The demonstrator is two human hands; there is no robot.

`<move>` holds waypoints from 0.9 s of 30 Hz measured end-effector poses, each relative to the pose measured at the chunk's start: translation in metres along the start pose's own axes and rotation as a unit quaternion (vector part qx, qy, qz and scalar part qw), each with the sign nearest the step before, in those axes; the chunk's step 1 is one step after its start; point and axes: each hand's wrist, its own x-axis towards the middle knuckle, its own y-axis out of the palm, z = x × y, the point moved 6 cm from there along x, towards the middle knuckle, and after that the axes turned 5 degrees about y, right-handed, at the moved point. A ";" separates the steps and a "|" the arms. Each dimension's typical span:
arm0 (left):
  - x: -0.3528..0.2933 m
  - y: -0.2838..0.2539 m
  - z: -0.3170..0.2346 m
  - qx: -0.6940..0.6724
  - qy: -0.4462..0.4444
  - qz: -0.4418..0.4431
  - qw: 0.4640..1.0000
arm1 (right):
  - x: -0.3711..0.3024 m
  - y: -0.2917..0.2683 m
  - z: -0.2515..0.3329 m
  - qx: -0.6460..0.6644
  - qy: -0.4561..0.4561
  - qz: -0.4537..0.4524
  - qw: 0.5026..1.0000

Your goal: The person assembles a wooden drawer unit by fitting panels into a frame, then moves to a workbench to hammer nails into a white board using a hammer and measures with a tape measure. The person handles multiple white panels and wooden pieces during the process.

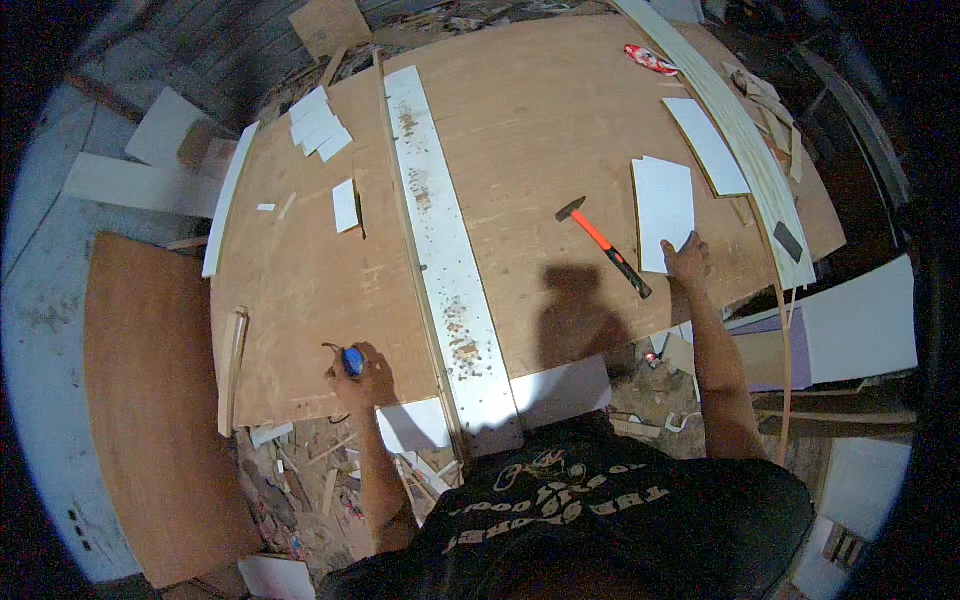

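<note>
My left hand (pixel 356 378) is closed round a small blue tape measure (pixel 352 361), low over the near left part of the brown board. A short dark strip sticks out beside it. At the right, my right hand (pixel 687 258) grips the near corner of a white rectangular panel (pixel 662 205), thumb on top; the fingers beneath are partly hidden. The panel seems to lie on another piece, whose edge shows at its far side. Left of that panel lies a hammer (pixel 604 244) with an orange and black handle, touched by neither hand.
A long white strip (pixel 437 215) with brown specks runs down the brown board (pixel 530 130), alongside a wooden batten (pixel 405 215). Smaller white pieces (pixel 318 122) lie at the far left. Another white panel (pixel 706 146) and a long pale plank (pixel 735 120) lie rightward. Scraps (pixel 320 465) litter the floor.
</note>
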 end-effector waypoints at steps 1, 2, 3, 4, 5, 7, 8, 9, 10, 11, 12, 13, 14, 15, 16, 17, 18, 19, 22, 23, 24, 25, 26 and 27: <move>0.006 -0.007 0.009 0.008 0.001 -0.009 1.000 | -0.012 -0.003 -0.002 -0.002 -0.005 -0.005 1.000; 0.014 -0.013 0.016 0.024 0.011 -0.032 0.999 | -0.026 -0.008 -0.003 -0.001 -0.028 -0.024 0.999; 0.022 -0.017 0.023 0.035 0.012 -0.025 0.999 | -0.042 -0.014 -0.008 0.027 -0.038 -0.042 0.998; 0.029 -0.022 0.029 0.041 0.020 -0.030 0.999 | -0.060 -0.017 -0.013 0.046 -0.040 -0.053 0.997; 0.036 -0.022 0.038 0.056 -0.007 -0.012 0.998 | -0.081 -0.018 -0.020 0.062 -0.032 -0.059 0.996; 0.047 -0.028 0.048 0.076 0.000 -0.018 0.997 | -0.134 -0.029 -0.029 0.147 -0.103 -0.173 0.969; 0.049 -0.030 0.055 0.069 -0.017 -0.012 0.997 | -0.161 -0.027 -0.038 0.202 -0.106 -0.196 0.954; 0.050 -0.029 0.060 0.056 -0.034 -0.017 0.998 | -0.190 -0.025 -0.051 0.254 -0.110 -0.219 0.936; 0.047 -0.029 0.062 0.070 -0.025 -0.007 0.997 | -0.216 -0.014 -0.063 0.258 -0.065 -0.212 0.940; 0.044 -0.025 0.063 0.066 -0.020 0.011 0.998 | -0.243 0.000 -0.071 0.266 -0.027 -0.202 0.942; 0.038 -0.024 0.064 0.058 -0.010 0.011 0.998 | -0.265 0.017 -0.079 0.297 0.002 -0.140 0.944; 0.033 -0.021 0.066 0.060 -0.013 0.021 0.998 | -0.284 0.038 -0.088 0.328 0.062 -0.055 0.941; 0.029 -0.020 0.067 0.029 0.000 0.022 0.999 | -0.308 0.055 -0.093 0.381 0.085 0.015 0.921; 0.024 -0.018 0.067 0.029 0.013 0.026 0.999 | -0.331 0.076 -0.095 0.423 0.144 0.108 0.888; 0.020 -0.018 0.068 0.026 0.024 0.024 0.999 | -0.347 0.085 -0.091 0.426 0.141 0.115 0.886; 0.016 -0.019 0.068 0.021 0.039 0.020 0.999 | -0.360 0.096 -0.082 0.428 0.139 0.121 0.885; 0.012 -0.018 0.071 0.016 0.031 0.023 0.999 | -0.368 0.104 -0.078 0.423 0.162 0.150 0.879; 0.007 -0.021 0.073 0.016 0.024 0.009 1.000 | -0.372 0.102 -0.070 0.419 0.128 0.114 0.891; -0.024 -0.022 0.071 -0.092 0.000 -0.023 0.996 | -0.370 0.097 -0.054 0.483 0.112 0.090 0.864; -0.037 -0.023 0.066 0.045 0.017 -0.003 0.999 | -0.368 0.097 -0.057 0.419 0.156 0.096 0.889; -0.055 -0.015 0.062 -0.176 -0.030 -0.030 0.984 | -0.366 0.094 -0.059 0.386 0.174 0.088 0.902; -0.072 -0.019 0.052 -0.074 0.028 -0.019 0.997 | -0.363 0.093 -0.060 0.358 0.191 0.100 0.908; -0.098 -0.016 0.043 -0.228 0.014 -0.055 0.972 | -0.362 0.094 -0.062 0.298 0.201 0.130 0.924; -0.115 -0.019 0.028 -0.080 0.081 -0.065 0.991 | -0.362 0.095 -0.066 0.244 0.217 0.160 0.932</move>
